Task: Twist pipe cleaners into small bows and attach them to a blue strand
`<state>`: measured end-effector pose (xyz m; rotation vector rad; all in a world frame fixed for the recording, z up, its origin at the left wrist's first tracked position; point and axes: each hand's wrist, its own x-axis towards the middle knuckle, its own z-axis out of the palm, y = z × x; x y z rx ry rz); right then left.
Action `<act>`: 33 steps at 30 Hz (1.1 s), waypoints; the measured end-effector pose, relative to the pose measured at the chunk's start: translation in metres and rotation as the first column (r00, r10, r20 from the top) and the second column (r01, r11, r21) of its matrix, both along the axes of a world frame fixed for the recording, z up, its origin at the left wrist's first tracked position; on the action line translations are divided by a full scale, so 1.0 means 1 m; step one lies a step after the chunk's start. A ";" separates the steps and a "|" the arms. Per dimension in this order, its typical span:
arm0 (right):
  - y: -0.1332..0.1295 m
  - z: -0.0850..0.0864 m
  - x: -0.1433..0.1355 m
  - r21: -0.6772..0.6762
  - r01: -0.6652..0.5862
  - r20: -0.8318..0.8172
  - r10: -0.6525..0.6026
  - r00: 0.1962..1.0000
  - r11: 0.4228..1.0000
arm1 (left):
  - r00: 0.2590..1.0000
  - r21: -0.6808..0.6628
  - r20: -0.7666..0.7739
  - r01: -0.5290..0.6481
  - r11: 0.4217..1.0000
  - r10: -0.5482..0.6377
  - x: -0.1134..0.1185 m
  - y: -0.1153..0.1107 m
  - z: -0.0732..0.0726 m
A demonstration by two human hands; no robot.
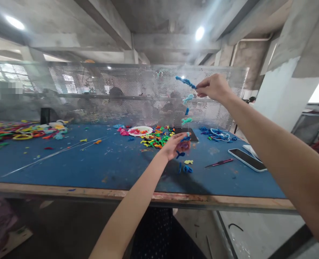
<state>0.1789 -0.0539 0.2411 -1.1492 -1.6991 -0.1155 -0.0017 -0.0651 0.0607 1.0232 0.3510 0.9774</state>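
Observation:
My right hand is raised above the table, its fingers pinching the end of a twisted blue fuzzy piece. Below that piece hangs a string of small fuzzy shapes: a light blue one, a dark blue one and a teal one. Lower down, my left hand is closed on the string's lower part, where blue and purple bits show between the fingers. A dark blue shape dangles just under it. Near the string's bottom are a pale yellow piece and a blue bundle.
On the blue table lie colourful fuzzy piles, a white plate, a phone, a dark red cutter and blue pieces. Behind stands a perforated metal screen, with people dimly visible through it.

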 end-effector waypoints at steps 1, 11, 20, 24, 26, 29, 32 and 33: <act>0.000 0.000 -0.001 0.001 0.010 0.012 -0.010 1.000 1.000 | 1.000 -0.009 -0.001 0.003 1.000 -0.003 0.000 0.000 -0.001; 0.002 -0.005 -0.009 0.013 0.023 0.132 -0.025 0.991 1.000 | 0.988 -0.060 0.141 -0.046 0.997 0.055 0.006 0.005 -0.002; 0.000 -0.010 -0.014 0.022 0.043 0.194 -0.046 0.980 0.999 | 0.981 -0.064 0.189 -0.034 0.997 0.046 0.002 0.005 -0.002; -0.001 -0.010 -0.014 0.020 0.050 0.207 -0.053 0.977 0.999 | 0.984 -0.069 0.159 -0.075 0.995 0.085 0.001 0.005 -0.003; -0.001 -0.009 -0.014 0.025 0.050 0.221 -0.055 0.974 0.998 | 0.986 -0.068 0.137 -0.091 0.994 0.100 0.001 0.006 -0.003; 0.000 -0.008 -0.013 0.032 0.043 0.216 -0.049 0.975 0.999 | 0.991 -0.060 0.093 -0.090 0.994 0.095 0.001 0.006 -0.004; 0.001 -0.005 -0.012 0.032 0.029 0.186 -0.034 0.982 0.999 | 0.996 -0.045 0.057 -0.062 0.997 0.064 0.002 0.006 -0.005; 0.000 -0.004 -0.012 0.033 0.028 0.179 -0.033 0.983 0.999 | 0.997 -0.038 0.049 -0.051 0.998 0.052 0.002 0.006 -0.006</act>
